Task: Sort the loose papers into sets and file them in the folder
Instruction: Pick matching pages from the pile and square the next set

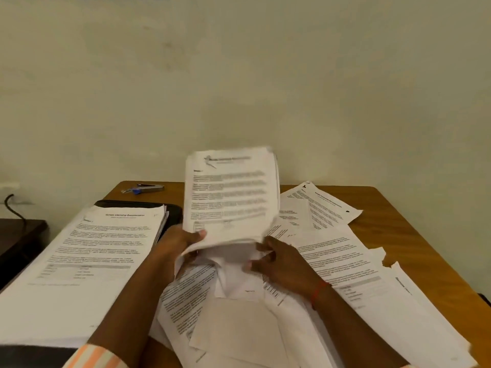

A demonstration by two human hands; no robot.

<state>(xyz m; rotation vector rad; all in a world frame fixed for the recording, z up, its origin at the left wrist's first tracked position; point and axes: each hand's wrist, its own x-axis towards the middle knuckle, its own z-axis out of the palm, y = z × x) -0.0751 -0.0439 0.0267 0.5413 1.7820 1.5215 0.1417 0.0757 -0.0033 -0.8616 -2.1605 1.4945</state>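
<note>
A set of printed sheets [229,193] stands upright over the middle of the table, its lower edge bent. My left hand [180,244] grips its lower left corner with the thumb on the front. My right hand [279,260] holds the lower right part, fingers curled into the sheets. A neat stack of papers [87,258] lies at the left on an open black folder [170,212]. Loose papers [332,261] are spread messily over the centre and right of the table.
A stapler [147,187] with a blue part lies at the far left of the wooden table [403,229], near the wall. A dark side table [18,240] with a cable stands at the left.
</note>
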